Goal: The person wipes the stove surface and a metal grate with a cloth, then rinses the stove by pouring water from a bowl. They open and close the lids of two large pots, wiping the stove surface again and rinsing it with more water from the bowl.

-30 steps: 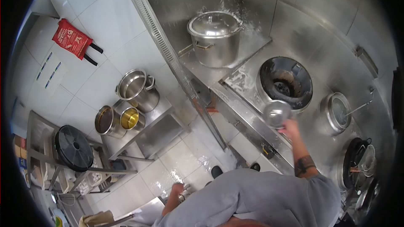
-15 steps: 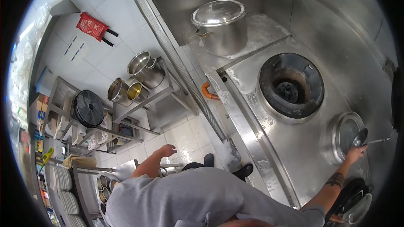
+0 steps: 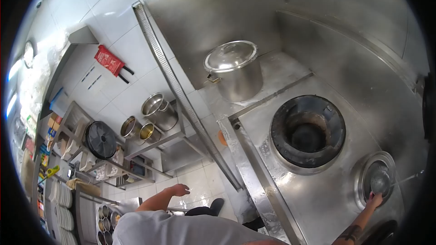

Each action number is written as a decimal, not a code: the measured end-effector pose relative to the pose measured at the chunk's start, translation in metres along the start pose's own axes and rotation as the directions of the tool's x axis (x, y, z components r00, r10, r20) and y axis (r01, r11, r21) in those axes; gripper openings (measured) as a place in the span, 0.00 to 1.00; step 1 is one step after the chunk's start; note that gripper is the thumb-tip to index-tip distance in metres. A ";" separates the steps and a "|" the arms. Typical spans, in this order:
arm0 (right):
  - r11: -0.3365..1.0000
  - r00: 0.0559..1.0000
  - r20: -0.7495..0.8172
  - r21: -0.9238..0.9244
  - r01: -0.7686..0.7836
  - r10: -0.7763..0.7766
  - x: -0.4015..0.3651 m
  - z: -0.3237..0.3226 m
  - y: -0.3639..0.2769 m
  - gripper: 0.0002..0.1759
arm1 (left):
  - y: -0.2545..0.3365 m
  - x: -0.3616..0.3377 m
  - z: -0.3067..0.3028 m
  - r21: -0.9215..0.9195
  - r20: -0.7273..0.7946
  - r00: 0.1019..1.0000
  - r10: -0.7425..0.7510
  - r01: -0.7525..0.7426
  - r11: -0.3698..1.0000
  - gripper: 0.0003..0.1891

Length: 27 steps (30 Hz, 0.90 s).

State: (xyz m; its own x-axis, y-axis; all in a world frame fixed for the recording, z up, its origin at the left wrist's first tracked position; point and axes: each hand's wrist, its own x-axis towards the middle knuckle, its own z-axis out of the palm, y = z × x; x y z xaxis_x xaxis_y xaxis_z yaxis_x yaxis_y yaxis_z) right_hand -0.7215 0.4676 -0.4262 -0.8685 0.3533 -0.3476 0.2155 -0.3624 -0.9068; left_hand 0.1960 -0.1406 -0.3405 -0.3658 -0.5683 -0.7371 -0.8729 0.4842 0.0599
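My right hand (image 3: 374,198) is at the lower right, shut on the handle of a steel ladle (image 3: 379,182). The ladle's bowl sits inside a small round steel well (image 3: 361,172) set into the range top. My left hand (image 3: 178,189) is held out over the wet tiled floor with its fingers spread and nothing in it. Left of the well lies the large black burner opening (image 3: 308,134), with nothing on it. A lidded steel stockpot (image 3: 234,70) stands at the back of the range.
A low steel shelf at left carries an open pot (image 3: 159,109) and two smaller canisters (image 3: 131,127). Near it are a black fan (image 3: 101,139), stacked plates (image 3: 59,193) and a tray of round containers (image 3: 104,222). A red pouch (image 3: 109,60) hangs on the wall.
My right hand carried the ladle from the burner's rim across to the small well at the right. My left hand rose and opened out to the side. The view tilted upward.
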 end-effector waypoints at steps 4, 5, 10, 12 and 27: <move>0.987 0.990 0.122 -0.132 0.094 -0.078 -0.102 0.009 -0.052 0.23 | -0.026 0.038 0.027 -0.040 -0.011 0.998 0.055 -0.055 0.998 0.31; 0.982 0.976 0.208 -0.159 0.101 -0.067 -0.121 0.014 -0.057 0.23 | -0.038 0.054 0.040 -0.046 -0.013 0.997 0.077 -0.078 0.996 0.31; 0.958 0.936 0.352 -0.275 0.080 0.023 -0.351 0.095 -0.077 0.23 | -0.058 0.086 0.072 -0.115 0.023 0.976 0.217 -0.213 0.970 0.32; 0.961 0.861 0.453 -0.243 -0.132 0.233 -0.415 0.113 -0.040 0.20 | -0.075 0.095 0.086 -0.151 0.006 0.971 0.240 -0.236 0.960 0.32; 0.672 0.156 0.663 -0.666 -0.323 0.733 -0.891 0.516 0.170 0.01 | -0.309 0.029 0.193 0.181 0.024 0.928 0.372 -0.370 0.911 0.19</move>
State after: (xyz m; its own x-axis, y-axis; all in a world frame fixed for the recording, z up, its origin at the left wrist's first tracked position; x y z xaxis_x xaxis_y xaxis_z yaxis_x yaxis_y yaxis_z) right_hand -0.1412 -0.3534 -0.1472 -0.2732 -0.7819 -0.5603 0.7231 0.2172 -0.6557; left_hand 0.5178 -0.1786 -0.5102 -0.6564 -0.3317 -0.6776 -0.6018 0.7719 0.2051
